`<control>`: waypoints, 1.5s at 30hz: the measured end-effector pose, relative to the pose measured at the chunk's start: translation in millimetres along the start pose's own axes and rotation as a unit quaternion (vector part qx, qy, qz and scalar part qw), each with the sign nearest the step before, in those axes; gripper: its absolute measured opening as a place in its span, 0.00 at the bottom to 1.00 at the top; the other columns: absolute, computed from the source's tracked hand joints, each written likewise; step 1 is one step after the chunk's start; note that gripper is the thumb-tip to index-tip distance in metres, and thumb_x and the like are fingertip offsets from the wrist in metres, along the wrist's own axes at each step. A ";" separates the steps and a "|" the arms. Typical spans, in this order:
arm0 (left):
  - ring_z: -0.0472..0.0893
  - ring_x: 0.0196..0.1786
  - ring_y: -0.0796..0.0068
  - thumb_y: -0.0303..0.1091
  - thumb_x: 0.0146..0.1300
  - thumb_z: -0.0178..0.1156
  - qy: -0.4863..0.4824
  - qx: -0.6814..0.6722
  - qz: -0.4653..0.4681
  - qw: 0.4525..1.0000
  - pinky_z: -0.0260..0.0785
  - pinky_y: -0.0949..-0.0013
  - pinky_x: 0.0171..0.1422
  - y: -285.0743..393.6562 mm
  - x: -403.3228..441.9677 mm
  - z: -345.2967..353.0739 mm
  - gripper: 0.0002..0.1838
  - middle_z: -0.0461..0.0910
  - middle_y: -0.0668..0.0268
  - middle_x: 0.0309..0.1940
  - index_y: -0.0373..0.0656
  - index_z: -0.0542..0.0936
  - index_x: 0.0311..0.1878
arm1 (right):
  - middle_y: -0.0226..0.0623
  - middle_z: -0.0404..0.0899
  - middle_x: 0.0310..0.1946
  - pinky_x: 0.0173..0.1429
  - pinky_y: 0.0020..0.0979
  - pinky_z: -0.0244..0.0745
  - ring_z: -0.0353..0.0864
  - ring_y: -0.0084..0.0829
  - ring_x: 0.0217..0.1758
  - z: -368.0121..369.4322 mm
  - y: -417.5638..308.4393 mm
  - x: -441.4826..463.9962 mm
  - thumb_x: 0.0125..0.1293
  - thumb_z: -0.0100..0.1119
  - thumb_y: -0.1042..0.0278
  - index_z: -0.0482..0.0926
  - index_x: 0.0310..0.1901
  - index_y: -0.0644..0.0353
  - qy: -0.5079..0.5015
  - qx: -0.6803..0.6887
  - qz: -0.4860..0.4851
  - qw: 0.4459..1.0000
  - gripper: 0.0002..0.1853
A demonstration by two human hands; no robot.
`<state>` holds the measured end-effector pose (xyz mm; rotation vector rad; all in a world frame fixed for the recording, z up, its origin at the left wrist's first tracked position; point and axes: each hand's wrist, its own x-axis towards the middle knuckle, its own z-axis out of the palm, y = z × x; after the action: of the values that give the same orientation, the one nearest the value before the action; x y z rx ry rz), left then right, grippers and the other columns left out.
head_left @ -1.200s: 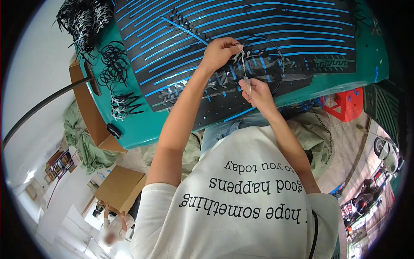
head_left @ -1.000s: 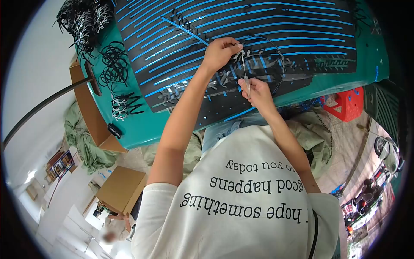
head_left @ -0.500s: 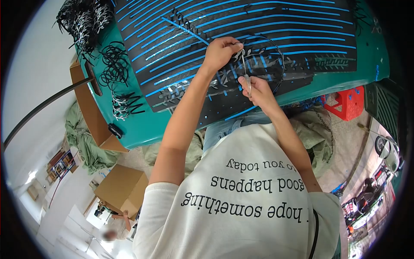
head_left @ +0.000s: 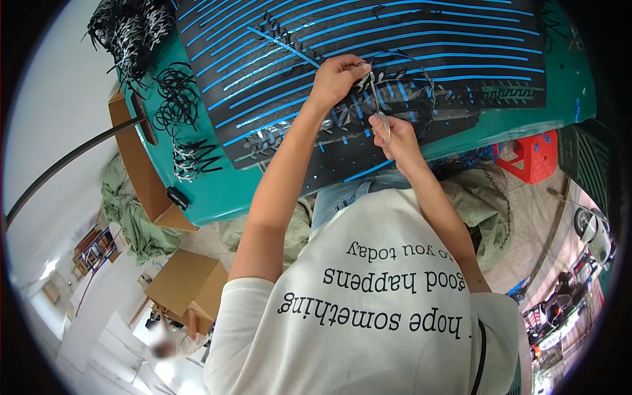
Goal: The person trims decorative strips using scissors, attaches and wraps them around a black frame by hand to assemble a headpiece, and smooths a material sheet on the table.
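Observation:
My left hand [head_left: 337, 80] is closed in a pinch on the end of a dark leafy strand [head_left: 382, 81], which joins a looped black cord. To the right and nearer my body, my right hand [head_left: 399, 141] grips the pale, clear-looking handle of a thin tool [head_left: 377, 97]. Its slim metal shaft points up to the leaves beside my left fingertips; exact contact is too small to tell. Beneath both hands lies a black sheet [head_left: 289, 85] with rows of blue tape strips. More grey leaf pieces are on the sheet around the hands.
Bundled leafy strands [head_left: 128, 33], black coils [head_left: 174, 99] and a small black object [head_left: 176, 198] lie on the green table [head_left: 217, 197]. A red stool [head_left: 532, 160] stands at the right. At lower left, another person's arm [head_left: 192, 322] is at a cardboard box [head_left: 181, 283].
My right hand has shifted slightly right, tilting the tool. My left hand stays nearly still, keeping its pinch. The other person's arms have moved around the box.

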<state>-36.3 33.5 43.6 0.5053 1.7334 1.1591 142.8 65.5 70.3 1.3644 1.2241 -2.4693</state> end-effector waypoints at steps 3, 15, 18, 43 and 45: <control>0.73 0.28 0.85 0.37 0.54 0.60 0.005 -0.001 0.020 1.000 0.63 0.80 0.35 6.0 5.8 -2.7 0.11 0.79 0.71 0.23 0.39 0.80 0.34 | 0.21 0.64 0.14 0.13 0.16 0.40 0.53 0.08 0.11 -0.2 -12.5 1.1 0.56 0.60 0.49 0.70 0.25 0.57 0.013 -0.038 -0.002 0.999 0.19; 0.73 0.34 0.85 0.31 0.56 0.59 -0.082 -0.032 0.029 0.996 0.63 0.80 0.40 61.8 23.7 -29.6 0.09 0.77 0.72 0.29 0.38 0.79 0.38 | 0.22 0.60 0.15 0.15 0.16 0.37 0.46 0.10 0.12 -0.7 -68.5 8.1 0.62 0.50 0.45 0.67 0.28 0.55 -0.149 0.088 0.054 0.983 0.20; 0.72 0.34 0.85 0.30 0.55 0.59 -0.073 -0.032 0.018 0.997 0.63 0.80 0.40 72.9 35.2 -35.6 0.09 0.77 0.72 0.29 0.37 0.78 0.38 | 0.22 0.60 0.16 0.16 0.16 0.38 0.47 0.10 0.13 5.2 -82.6 13.2 0.62 0.50 0.45 0.67 0.28 0.55 -0.146 0.086 0.041 0.985 0.20; 0.72 0.38 0.86 0.35 0.58 0.58 -0.107 -0.005 -0.018 0.994 0.61 0.81 0.46 227.5 140.9 -137.5 0.11 0.77 0.73 0.34 0.40 0.77 0.41 | 0.22 0.60 0.13 0.15 0.18 0.38 0.48 0.11 0.11 91.5 -270.0 66.4 0.59 0.55 0.45 0.66 0.23 0.55 -0.038 0.050 0.011 0.998 0.21; 0.72 0.38 0.86 0.35 0.58 0.58 -0.112 -0.009 -0.018 0.994 0.61 0.81 0.46 244.4 151.8 -150.1 0.11 0.77 0.74 0.34 0.40 0.78 0.41 | 0.22 0.60 0.13 0.15 0.17 0.38 0.48 0.11 0.11 98.8 -289.4 72.9 0.59 0.55 0.45 0.66 0.24 0.55 -0.047 0.051 0.008 0.998 0.21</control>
<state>-276.1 188.8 197.5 0.5682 1.5323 1.0505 -86.4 218.5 221.4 1.2576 1.0781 -2.5848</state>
